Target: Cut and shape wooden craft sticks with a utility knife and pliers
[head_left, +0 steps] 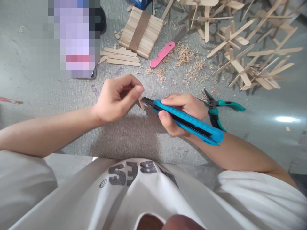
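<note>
Cutter blade at a short wooden stick, both hands occupied

Wooden stick (142, 104) pinched between thumb and fingers of the left hand (117, 97), its free end poking out at the nose of the blue cutter (192, 121); whether blade and wood actually touch, cannot tell; right hand (192, 105) closed round the cutter's body, thumb along one side, fingers on the other; cutter slants, its tail end over the right forearm.

Just right of the cutter, pliers (213, 111) lying with handles spread; beyond the cutter, a scatter of wood shavings (185, 55), with a pink knife (163, 55) beside them; farther past the cutter and to its left, a banded bundle of sticks (152, 35), loose sticks (123, 58) near it; beyond the cutter to its right, many crossed-stick pieces (242, 72) clustered together; under the cutter, a grey textured table (129, 134).
</note>
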The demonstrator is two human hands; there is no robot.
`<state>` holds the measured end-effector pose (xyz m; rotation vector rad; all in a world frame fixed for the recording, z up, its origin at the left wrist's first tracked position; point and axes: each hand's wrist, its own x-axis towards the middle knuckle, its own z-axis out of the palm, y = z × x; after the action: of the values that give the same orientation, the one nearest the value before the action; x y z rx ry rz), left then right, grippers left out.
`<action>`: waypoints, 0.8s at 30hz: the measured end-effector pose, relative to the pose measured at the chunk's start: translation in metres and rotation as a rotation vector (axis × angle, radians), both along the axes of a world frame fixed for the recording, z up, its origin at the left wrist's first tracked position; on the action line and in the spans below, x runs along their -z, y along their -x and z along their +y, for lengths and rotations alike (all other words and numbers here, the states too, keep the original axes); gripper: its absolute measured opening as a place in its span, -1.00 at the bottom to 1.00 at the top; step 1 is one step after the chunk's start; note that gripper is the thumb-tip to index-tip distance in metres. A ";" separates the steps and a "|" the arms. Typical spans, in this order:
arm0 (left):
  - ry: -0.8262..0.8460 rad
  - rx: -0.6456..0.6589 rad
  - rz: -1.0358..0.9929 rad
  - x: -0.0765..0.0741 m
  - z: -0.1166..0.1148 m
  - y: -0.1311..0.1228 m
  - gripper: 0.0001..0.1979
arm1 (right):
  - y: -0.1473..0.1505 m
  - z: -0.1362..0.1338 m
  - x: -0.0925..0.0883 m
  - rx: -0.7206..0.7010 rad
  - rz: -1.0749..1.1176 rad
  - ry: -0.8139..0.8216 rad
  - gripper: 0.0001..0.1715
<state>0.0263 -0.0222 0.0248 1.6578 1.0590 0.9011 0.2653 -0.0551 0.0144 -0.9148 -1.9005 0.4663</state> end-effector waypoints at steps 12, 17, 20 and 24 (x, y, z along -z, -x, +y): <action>-0.305 -0.016 0.599 0.009 0.011 0.003 -0.93 | 0.007 0.003 -0.003 -0.043 -0.060 0.061 -0.91; -0.270 -0.009 0.663 0.009 0.012 0.002 -0.82 | 0.006 0.003 0.000 -0.045 -0.024 0.006 -0.90; -0.265 -0.024 0.689 0.007 0.011 0.000 -0.80 | 0.006 0.004 0.000 -0.052 -0.024 0.011 -0.91; -0.218 -0.025 0.711 0.004 0.010 -0.001 -0.82 | 0.007 0.006 0.002 -0.062 -0.070 -0.025 -0.91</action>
<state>0.0274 -0.0118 0.0206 2.2308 1.4864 0.4422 0.2580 -0.0491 0.0124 -0.8682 -1.9985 0.4508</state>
